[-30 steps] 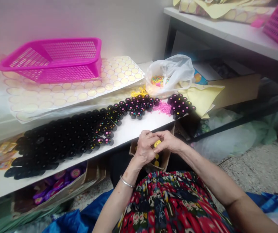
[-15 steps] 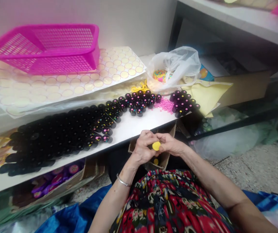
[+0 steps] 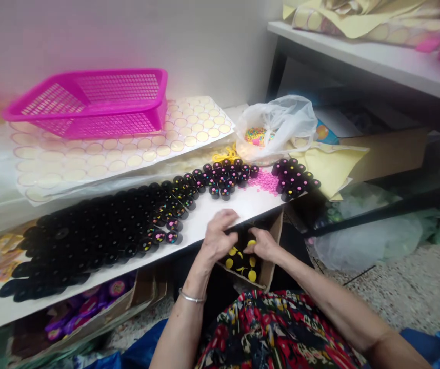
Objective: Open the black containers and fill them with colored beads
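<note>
My left hand (image 3: 219, 240) hovers over the near edge of the white shelf, fingers bent and blurred, thumb apart from them, with nothing visible between. My right hand (image 3: 266, 246) reaches into a cardboard box (image 3: 276, 246) at my lap, thumb and fingers around a small black piece with a round yellow top (image 3: 251, 244). Similar yellow-topped pieces (image 3: 252, 275) lie loose in the box below. On the shelf stand many black cups (image 3: 100, 220), packed close; those toward the right hold coloured bits and pink dots. A separate cluster of black cups (image 3: 295, 179) stands farther right.
Loose pink beads (image 3: 264, 181) lie between the cup groups. Behind stand a white plastic bag (image 3: 281, 123) of coloured beads and a pink basket (image 3: 116, 120) on sticker sheets (image 3: 189, 130). Below the shelf is a box of purple items (image 3: 85, 310). A second shelf (image 3: 358, 56) rises at right.
My hands were together around the yellow-topped piece; now they are apart. The right has lowered into the box with it, and the left has moved off toward the shelf. The view has tilted up.
</note>
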